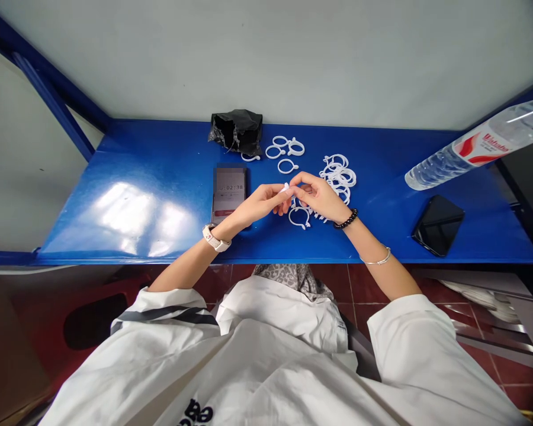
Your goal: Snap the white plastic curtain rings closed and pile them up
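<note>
My left hand [270, 200] and my right hand [314, 195] meet over the middle of the blue table. Both are closed, with thumbs and fingertips pinching a small white plastic piece [286, 187], which looks like part of a white plastic ring; most of it is hidden by the fingers. Just below the hands lies an open-looking white plastic ring [290, 218] with small knobs at its ends. A heap of similar rings [340, 173] sits right of my right hand. Several separate rings [286, 160] lie beyond the hands.
A crumpled black plastic bag [244, 131] stands at the back, with a ring partly under its edge. A phone showing a timer [230, 195] lies by my left wrist. To the right are a water bottle [475, 145] and a black phone [439, 225] on the blue table [373, 236].
</note>
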Motion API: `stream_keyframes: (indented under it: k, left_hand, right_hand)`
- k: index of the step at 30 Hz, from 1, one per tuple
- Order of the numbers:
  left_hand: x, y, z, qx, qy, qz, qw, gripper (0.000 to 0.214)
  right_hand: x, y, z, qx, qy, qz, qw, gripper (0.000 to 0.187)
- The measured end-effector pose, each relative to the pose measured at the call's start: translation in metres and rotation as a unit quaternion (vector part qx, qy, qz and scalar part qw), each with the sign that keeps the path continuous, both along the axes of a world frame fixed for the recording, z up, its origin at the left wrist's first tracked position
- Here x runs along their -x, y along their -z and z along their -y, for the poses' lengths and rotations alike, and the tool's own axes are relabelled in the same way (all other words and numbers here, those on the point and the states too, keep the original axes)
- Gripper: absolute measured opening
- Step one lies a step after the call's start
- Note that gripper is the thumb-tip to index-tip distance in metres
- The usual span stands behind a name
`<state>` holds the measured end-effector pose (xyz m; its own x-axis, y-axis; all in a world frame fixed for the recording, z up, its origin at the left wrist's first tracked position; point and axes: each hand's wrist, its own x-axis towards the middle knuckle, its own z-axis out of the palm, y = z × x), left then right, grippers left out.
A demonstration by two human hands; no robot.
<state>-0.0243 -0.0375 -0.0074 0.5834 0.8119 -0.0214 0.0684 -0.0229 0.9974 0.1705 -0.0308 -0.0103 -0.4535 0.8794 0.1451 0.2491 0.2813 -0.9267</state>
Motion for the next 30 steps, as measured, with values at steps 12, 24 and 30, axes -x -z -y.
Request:
stream_keyframes:
  k: [12, 24, 30]
  left_hand:
    - [0.003, -0.008, 0.002, -0.032, 0.062, -0.028, 0.997, 0.07]
    - [-0.003, 0.004, 0.003, 0.022, 0.081, 0.119, 0.989, 0.074]
    - [-0.006, -0.005, 0.005, 0.035, 0.081, 0.192, 0.977, 0.075]
  right_hand:
    - [-0.004, -0.006, 0.006, 0.218, -0.139, -0.129, 0.957, 0.043]
    - [0.002, -0.001, 0.011, 0.194, -0.13, -0.204, 0.951, 0.053]
    - [0.001, -0.005, 0.012, 0.176, -0.139, -0.265, 0.938, 0.05]
